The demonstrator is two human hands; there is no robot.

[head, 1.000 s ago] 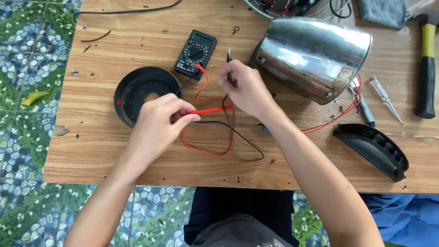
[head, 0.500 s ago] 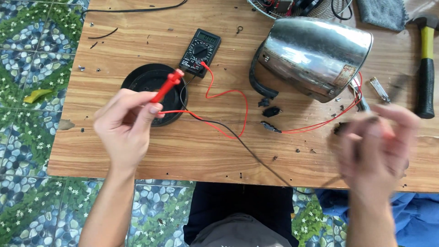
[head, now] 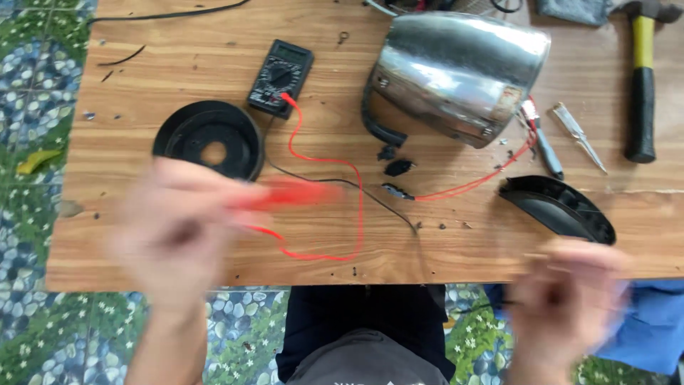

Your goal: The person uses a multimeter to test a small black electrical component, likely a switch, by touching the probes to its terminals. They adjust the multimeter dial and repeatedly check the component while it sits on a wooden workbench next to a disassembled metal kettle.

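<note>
Left hand (head: 178,232), badly motion-blurred, is curled around the red probe (head: 288,194); fingers closed on its rear end, tip sticking out toward the right, above the surface (head: 142,78). Right hand (head: 566,289) also heavily blurred, sits low right past the near edge of the surface; cannot tell how far open it is or whether it grips anything.

Red lead (head: 335,160) runs from the probe in a loop over the wood and up to the black multimeter (head: 280,69), which lies flat near the far edge. Black lead (head: 342,184) leaves the meter too, crosses under the red loop and heads toward the near edge, to the right of the red loop.

Black round base (head: 209,139) with a centre hole lies just left of the meter, just above the left hand. Steel kettle body (head: 456,68) lies on its side right of the meter, red wires (head: 477,184) trailing from its bottom end to a small connector. Small black bits lie just below the kettle. Black curved cover (head: 559,208) lies right of those wires, above the right hand. Screwdriver (head: 545,146) and a test pen (head: 578,135) lie beside the kettle's end; hammer (head: 641,78) with yellow-black handle at far right.
</note>
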